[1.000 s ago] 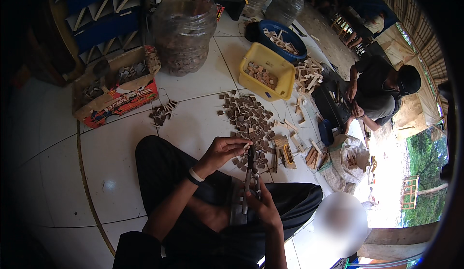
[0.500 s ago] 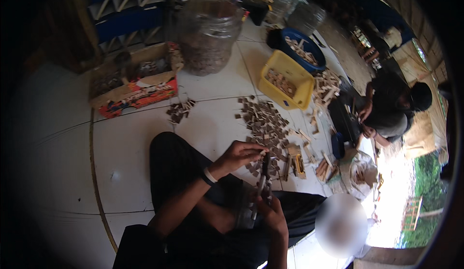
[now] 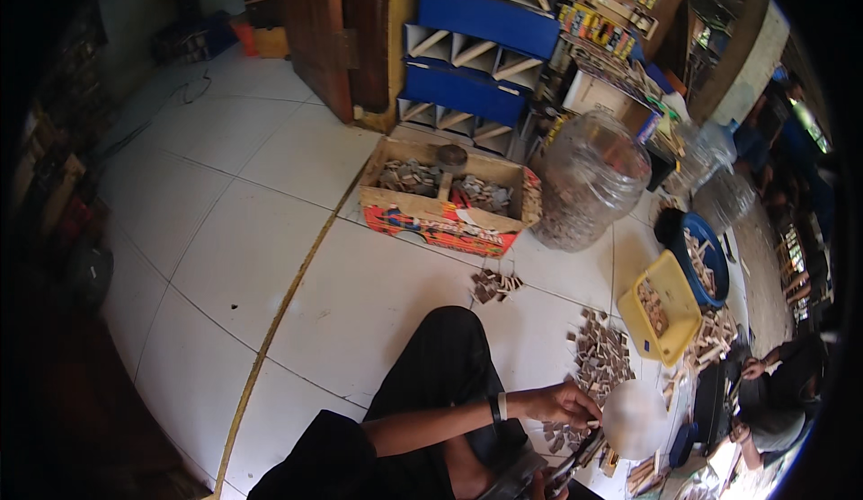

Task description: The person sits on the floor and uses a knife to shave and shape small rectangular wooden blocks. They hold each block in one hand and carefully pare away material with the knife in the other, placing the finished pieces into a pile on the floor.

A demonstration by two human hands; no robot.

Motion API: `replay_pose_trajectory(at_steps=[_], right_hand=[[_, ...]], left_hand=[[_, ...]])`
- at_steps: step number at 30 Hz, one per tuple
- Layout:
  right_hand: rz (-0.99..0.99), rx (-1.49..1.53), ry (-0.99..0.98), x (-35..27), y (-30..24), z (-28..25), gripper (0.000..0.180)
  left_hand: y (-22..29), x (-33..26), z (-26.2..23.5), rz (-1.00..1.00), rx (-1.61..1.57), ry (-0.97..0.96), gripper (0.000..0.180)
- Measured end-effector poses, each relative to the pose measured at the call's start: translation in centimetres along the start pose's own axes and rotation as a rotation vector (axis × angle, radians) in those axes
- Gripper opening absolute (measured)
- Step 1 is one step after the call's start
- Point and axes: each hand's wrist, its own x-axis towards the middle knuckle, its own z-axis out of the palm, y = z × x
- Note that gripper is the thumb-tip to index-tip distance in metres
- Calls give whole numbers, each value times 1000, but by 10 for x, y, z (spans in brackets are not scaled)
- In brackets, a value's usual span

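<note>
My left hand (image 3: 566, 403) is closed, pinching a small pale wooden piece (image 3: 593, 424) between thumb and fingertips. Just below it, low in the picture, my right hand (image 3: 545, 486) is wrapped round a dark metal hand tool (image 3: 582, 455) that looks like pliers. The tool points up toward the left fingers; a blurred disc hides part of the area beside its tip. Beyond my hands a spread of small brown square pieces (image 3: 600, 352) lies on the white tiles. A smaller heap of the same pieces (image 3: 494, 286) sits past my bent knee.
A divided cardboard box (image 3: 440, 235) of small pieces stands ahead, beside a big clear plastic jar (image 3: 593, 181). To the right are a yellow tub (image 3: 670, 343) and a blue basin (image 3: 719, 275) holding wooden bits. Another person (image 3: 778, 401) works at the far right.
The view has swung left, so my hands and the piles now sit farther right and lower. Both hands keep their holds on the wooden piece and the tool.
</note>
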Motion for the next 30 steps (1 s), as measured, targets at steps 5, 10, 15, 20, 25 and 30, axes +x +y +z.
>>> replay_pose_trajectory(at_steps=[5, 10, 15, 20, 25, 30], right_hand=[[-148, -151, 80, -2, -16, 8, 24], [-221, -488, 245, 2, -19, 7, 24], [-70, -533, 247, 8, -8, -13, 34], [-25, 84, 113, 4, -8, -28, 31], [160, 413, 100, -15, -34, -41, 39], [181, 539, 55, -30, -53, -49, 34]], left_hand=[[0, -1, -1, 31, 13, -14, 37], [11, -4, 1, 1, 17, 20, 38], [17, -9, -20, -28, 115, 165, 40], [10, -33, -90, -60, 536, 764, 30], [13, -57, -135, -20, 1244, 1285, 36], [11, -48, -114, 29, 1582, 1260, 41]])
